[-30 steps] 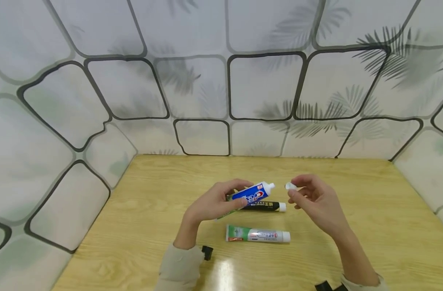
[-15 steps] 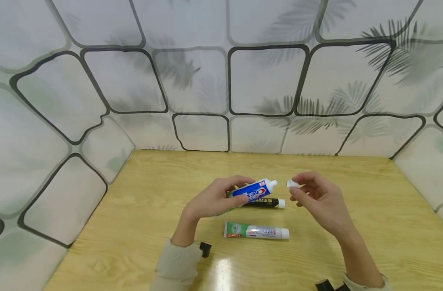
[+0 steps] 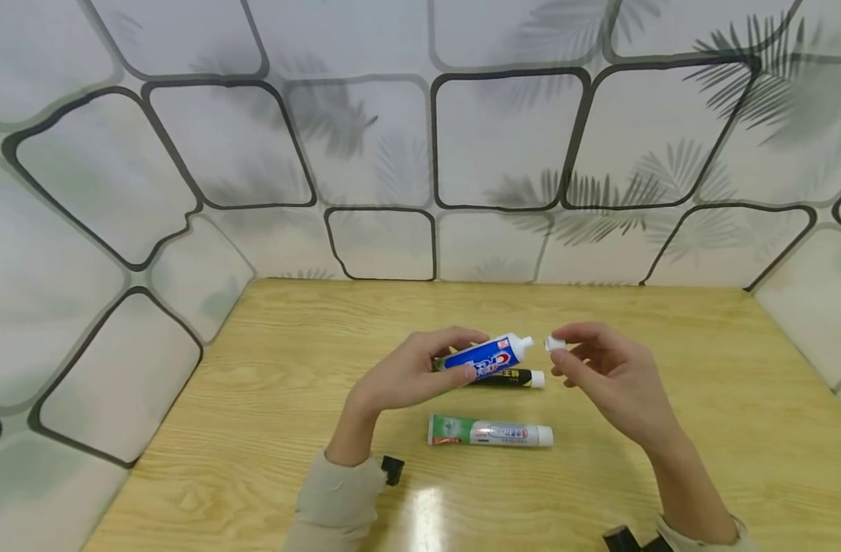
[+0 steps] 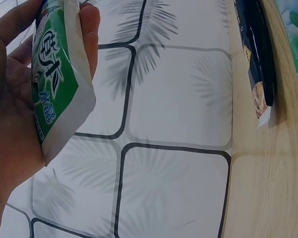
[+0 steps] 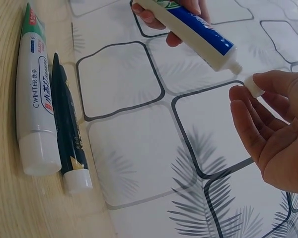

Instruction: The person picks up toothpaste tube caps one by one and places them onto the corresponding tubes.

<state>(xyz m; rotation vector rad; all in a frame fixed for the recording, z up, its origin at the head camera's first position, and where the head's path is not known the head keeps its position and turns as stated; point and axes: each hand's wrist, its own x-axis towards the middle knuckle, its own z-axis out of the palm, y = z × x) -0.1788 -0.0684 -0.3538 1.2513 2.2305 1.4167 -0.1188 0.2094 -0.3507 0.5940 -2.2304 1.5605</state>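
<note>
**Operator:** State the left hand and its load.

**Instructor:** The left hand (image 3: 409,372) is curled around the blue toothpaste tube (image 3: 487,359), thumb on the near face, fingers behind. The tube is raised above the table (image 3: 289,368) and tilted, its uncapped nozzle (image 3: 527,342) upward and toward the table's right edge. The tail sits toward the palm; this grip probably serves to leave the nozzle unobstructed.

**Operator:** And the right hand?

**Instructor:** The right hand (image 3: 609,383) pinches the white cap (image 3: 553,344) between thumb and fingertip; its other fingers are loosely bent. The cap is near the nozzle but apart from it. A fingertip pinch suits a part this small. Which way the cap's hollow faces cannot be confirmed.

**Operator:** Locate the remaining tubes.

**Instructor:** Both lie on the table. The black tube (image 3: 517,378) is closer to the far edge, partly hidden by the held tube. The green-and-white tube (image 3: 492,432) is closer to the near edge. Both run roughly parallel to the far edge, end caps toward the right edge, likely aligned for orderly access.
</note>
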